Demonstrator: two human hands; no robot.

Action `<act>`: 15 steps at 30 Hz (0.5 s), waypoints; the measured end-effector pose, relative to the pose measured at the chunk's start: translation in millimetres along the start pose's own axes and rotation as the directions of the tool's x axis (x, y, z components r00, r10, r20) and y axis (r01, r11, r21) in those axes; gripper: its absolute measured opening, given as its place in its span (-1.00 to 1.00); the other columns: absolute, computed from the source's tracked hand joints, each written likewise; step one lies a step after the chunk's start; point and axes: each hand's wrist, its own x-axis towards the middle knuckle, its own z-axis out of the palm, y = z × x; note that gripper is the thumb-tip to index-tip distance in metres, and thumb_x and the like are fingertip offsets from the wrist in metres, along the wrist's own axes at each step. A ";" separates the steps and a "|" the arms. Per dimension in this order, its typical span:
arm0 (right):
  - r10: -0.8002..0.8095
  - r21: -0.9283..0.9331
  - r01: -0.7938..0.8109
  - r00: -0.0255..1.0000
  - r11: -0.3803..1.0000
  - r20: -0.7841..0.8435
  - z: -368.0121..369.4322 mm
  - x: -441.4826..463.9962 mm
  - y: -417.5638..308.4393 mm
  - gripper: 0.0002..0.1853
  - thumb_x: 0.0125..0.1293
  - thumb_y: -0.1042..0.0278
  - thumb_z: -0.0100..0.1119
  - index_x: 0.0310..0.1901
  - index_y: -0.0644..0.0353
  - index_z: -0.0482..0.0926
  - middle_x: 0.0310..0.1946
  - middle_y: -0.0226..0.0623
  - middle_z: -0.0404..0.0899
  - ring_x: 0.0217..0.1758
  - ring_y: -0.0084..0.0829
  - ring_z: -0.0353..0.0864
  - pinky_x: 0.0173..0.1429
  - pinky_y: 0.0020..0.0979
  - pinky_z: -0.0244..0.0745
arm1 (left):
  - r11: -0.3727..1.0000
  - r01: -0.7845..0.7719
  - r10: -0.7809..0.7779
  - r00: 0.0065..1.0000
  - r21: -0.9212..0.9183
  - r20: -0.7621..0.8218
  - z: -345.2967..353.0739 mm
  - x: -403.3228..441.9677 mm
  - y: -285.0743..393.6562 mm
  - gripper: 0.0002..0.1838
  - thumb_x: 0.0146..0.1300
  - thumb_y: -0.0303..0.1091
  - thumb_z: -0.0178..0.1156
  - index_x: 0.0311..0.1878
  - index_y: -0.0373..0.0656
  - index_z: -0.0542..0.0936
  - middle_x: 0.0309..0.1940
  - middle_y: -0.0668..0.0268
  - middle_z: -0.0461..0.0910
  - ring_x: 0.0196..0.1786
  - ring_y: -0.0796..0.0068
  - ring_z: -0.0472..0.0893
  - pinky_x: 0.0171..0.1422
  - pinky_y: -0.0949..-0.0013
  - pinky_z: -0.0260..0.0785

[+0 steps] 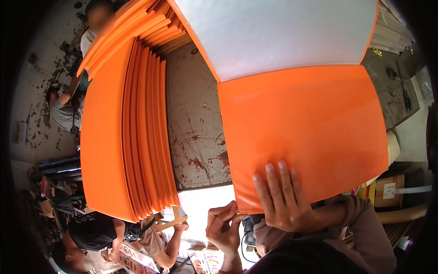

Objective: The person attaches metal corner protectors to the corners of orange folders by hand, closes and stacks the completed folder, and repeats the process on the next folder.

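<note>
An orange folder (303, 114) lies opened out on the worktable, its pale white panel (283, 36) at the far side and its glossy orange panel nearest me. My right hand (285, 201) rests flat on the near edge of the orange panel, fingers stretched out. At the panel's near left corner, my left hand (224, 228) pinches with thumb and fingertips. A small gold-coloured bit shows at that corner, too small to make out fully.
A stack of orange folders (143, 132) stands left on the scratched table (196, 118). More folders (132, 27) lie behind it. Dark-handled tools (404, 89) are at right, near a cardboard box (390, 189). A person in black (98, 230) sits lower left; others are upper left.
</note>
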 end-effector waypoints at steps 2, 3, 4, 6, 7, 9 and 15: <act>-0.007 0.001 0.007 1.000 1.000 -0.004 0.6 -0.6 0.1 -0.66 0.22 0.43 -0.07 -0.01 0.40 0.50 -0.05 0.13 0.50 0.03 0.03 0.53 0.01 -0.11 0.52 | 1.000 0.026 -0.025 0.998 -0.015 0.061 -5.1 4.5 -0.2 -0.66 -0.17 -0.73 0.34 -0.21 -0.42 0.60 -0.23 0.20 0.50 -0.18 0.42 0.58 -0.03 0.47 0.55; -0.009 0.004 0.009 1.000 1.000 -0.015 0.6 0.0 0.6 -0.65 0.21 0.42 -0.07 -0.02 0.41 0.51 -0.06 0.13 0.51 0.02 0.03 0.53 0.01 -0.11 0.52 | 0.998 0.020 -0.015 0.997 -0.066 0.080 -6.4 4.9 -4.6 -0.64 -0.18 -0.73 0.35 -0.20 -0.42 0.60 -0.22 0.20 0.49 -0.16 0.41 0.58 -0.01 0.46 0.54; -0.011 -0.005 0.011 1.000 1.000 -0.019 -0.4 0.3 1.2 -0.65 0.21 0.42 -0.07 -0.02 0.41 0.51 -0.06 0.13 0.51 0.02 0.03 0.53 0.01 -0.11 0.52 | 0.993 0.013 -0.002 0.995 -0.118 0.098 -6.5 5.0 -8.5 -0.63 -0.18 -0.72 0.35 -0.19 -0.42 0.59 -0.21 0.19 0.49 -0.13 0.40 0.57 0.01 0.45 0.54; -0.011 0.036 0.011 1.000 0.999 0.001 -2.6 -0.2 3.1 -0.64 0.20 0.41 -0.08 -0.01 0.41 0.50 -0.05 0.12 0.50 0.03 0.03 0.52 0.02 -0.12 0.52 | 0.988 -0.020 0.035 0.995 -0.154 0.091 -0.4 -0.2 -12.8 -0.64 -0.12 -0.69 0.34 -0.15 -0.44 0.57 -0.18 0.16 0.48 -0.10 0.36 0.56 0.00 0.43 0.55; -0.010 0.022 0.010 1.000 1.000 0.003 -3.0 -0.5 3.8 -0.64 0.20 0.41 -0.08 -0.01 0.41 0.50 -0.05 0.12 0.50 0.03 0.03 0.52 0.02 -0.12 0.52 | 0.974 -0.001 0.005 1.000 -0.228 0.019 6.7 -4.0 -13.1 -0.64 -0.07 -0.66 0.32 -0.12 -0.45 0.55 -0.17 0.13 0.48 -0.08 0.34 0.55 -0.01 0.42 0.55; -0.006 0.043 0.006 1.000 0.999 0.017 -2.7 -1.3 3.3 -0.62 0.20 0.39 -0.08 0.00 0.41 0.49 -0.04 0.11 0.50 0.05 0.03 0.51 0.04 -0.13 0.51 | 0.959 -0.022 0.008 0.999 -0.284 -0.051 11.7 -12.2 -18.2 -0.70 0.04 -0.60 0.26 -0.12 -0.48 0.53 -0.16 0.07 0.47 -0.10 0.33 0.56 -0.07 0.40 0.56; 0.006 0.052 -0.007 1.000 0.999 0.026 -4.6 -0.8 4.2 -0.61 0.20 0.38 -0.07 0.02 0.40 0.48 -0.02 0.09 0.49 0.05 -0.01 0.51 0.05 -0.15 0.50 | 0.996 -0.088 0.082 0.987 -0.036 -0.139 12.2 -14.0 -13.8 -0.83 0.00 -0.63 0.27 -0.28 -0.41 0.57 -0.22 0.12 0.53 -0.21 0.40 0.59 -0.17 0.46 0.52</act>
